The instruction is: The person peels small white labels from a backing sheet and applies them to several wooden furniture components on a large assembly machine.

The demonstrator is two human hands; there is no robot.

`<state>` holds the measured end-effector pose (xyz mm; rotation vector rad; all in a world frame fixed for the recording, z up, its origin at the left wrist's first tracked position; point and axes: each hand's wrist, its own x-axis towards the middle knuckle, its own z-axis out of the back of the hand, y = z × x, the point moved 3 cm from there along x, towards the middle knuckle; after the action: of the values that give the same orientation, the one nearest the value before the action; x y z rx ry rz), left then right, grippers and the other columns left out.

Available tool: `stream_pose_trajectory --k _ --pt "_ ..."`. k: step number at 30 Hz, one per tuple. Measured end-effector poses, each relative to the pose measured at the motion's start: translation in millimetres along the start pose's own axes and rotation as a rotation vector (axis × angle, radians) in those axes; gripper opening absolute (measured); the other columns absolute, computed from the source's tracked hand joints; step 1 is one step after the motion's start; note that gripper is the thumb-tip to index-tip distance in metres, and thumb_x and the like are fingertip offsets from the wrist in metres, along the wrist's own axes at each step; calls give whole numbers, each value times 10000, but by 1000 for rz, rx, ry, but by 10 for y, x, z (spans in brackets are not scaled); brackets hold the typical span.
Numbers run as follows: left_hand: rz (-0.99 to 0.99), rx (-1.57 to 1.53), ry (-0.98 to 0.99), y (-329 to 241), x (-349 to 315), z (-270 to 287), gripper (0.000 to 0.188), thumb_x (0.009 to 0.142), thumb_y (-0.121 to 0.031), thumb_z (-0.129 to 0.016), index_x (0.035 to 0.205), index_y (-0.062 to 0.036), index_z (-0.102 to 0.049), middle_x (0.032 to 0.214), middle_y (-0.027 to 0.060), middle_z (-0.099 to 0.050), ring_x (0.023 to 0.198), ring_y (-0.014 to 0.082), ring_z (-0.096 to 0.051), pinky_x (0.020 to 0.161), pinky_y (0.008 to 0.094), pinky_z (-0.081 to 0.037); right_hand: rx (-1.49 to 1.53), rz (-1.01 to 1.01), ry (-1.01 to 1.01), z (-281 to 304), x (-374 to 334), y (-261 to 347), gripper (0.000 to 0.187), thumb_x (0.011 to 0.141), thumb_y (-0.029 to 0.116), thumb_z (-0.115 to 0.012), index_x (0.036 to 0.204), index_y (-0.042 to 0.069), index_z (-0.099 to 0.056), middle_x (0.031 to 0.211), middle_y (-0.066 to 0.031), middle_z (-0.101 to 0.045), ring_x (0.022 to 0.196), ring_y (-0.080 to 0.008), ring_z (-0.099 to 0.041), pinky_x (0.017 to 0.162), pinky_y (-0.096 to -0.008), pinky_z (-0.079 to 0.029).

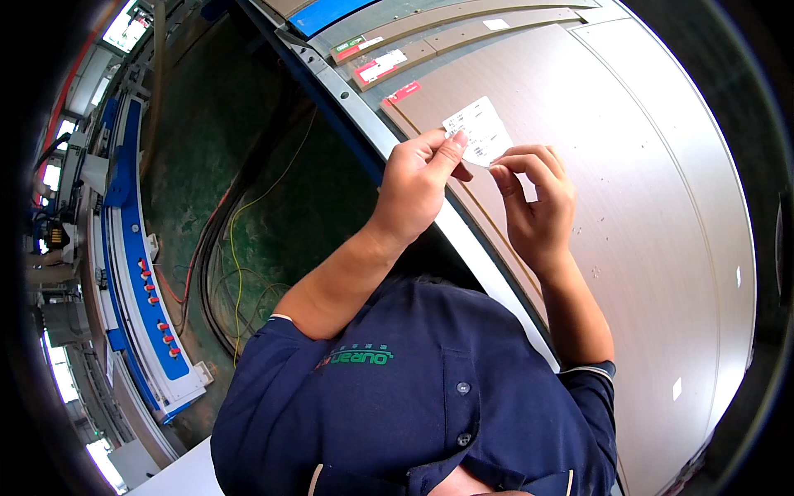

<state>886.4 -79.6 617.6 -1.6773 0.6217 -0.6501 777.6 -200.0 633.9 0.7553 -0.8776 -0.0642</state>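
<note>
In the head view, the left hand (416,180) pinched the left edge of a small white label (480,126), with the thumb lying on its face. The right hand (539,194) had its grip closed on the label's lower right corner, thumb against fingertip. The label was up in the air between both hands, over the near edge of a big board (637,215). It looked as light as a leaf, thin and bendy like paper, and flat with four straight sides. It would likely crease or tear if someone pulled hard, and if its back was sticky, it might cling to fingers; the picture did not show the back. The edges and corners seemed the best places to hold it, with a soft pinch. Small dark marks dotted its face. The board was wide, stiff and pale brown, with fine lines like wood, and it looked smooth, heavy and maybe a bit slippery. Past it lay narrow strips (463,40) of a like brown colour, with red and white stickers (382,66) on their ends. A straight, hard rail (488,260) ran beside the board. Bendy cables (217,240) curled over the dark green floor (277,194).
</note>
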Motion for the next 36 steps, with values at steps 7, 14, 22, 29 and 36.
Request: stream_pose_trajectory --k 7,14,22,29,36 --pt "4 -156 44 -7 -13 -17 267 1006 -131 -496 1146 47 -637 1033 94 -698 903 140 -658 872 290 -523 -248 210 -37 -6 -16 58 103 792 72 -743 833 48 -652 857 -75 -634 775 -259 -571 685 -371 -447" --pt "4 -120 85 43 1 7 305 1000 -107 -449 1242 18 -586 1112 107 -672 971 153 -646 907 305 -515 -278 259 -52 -40 -23 32 117 792 83 -744 860 59 -652 859 -66 -631 771 -249 -565 689 -369 -433" --pt "-1 -172 118 21 -6 -11 323 978 -82 -441 1251 45 -559 1137 117 -660 1013 158 -629 934 312 -499 -252 207 -29 -43 -13 24 109 797 56 -735 850 58 -639 852 -79 -632 769 -260 -572 689 -372 -446" --pt "-52 -68 132 -3 -15 5 283 971 -75 -486 1206 51 -581 1087 95 -666 950 127 -624 909 285 -502 -231 194 -28 -24 -10 17 114 794 40 -737 848 54 -637 844 -83 -631 758 -268 -573 678 -378 -452" --pt "-55 -72 136 -10 -44 3 284 958 -40 -513 1220 51 -576 1086 95 -663 955 118 -628 909 285 -517 -189 166 -13 2 -2 43 113 793 28 -735 849 40 -638 836 -97 -635 759 -282 -583 671 -380 -461"
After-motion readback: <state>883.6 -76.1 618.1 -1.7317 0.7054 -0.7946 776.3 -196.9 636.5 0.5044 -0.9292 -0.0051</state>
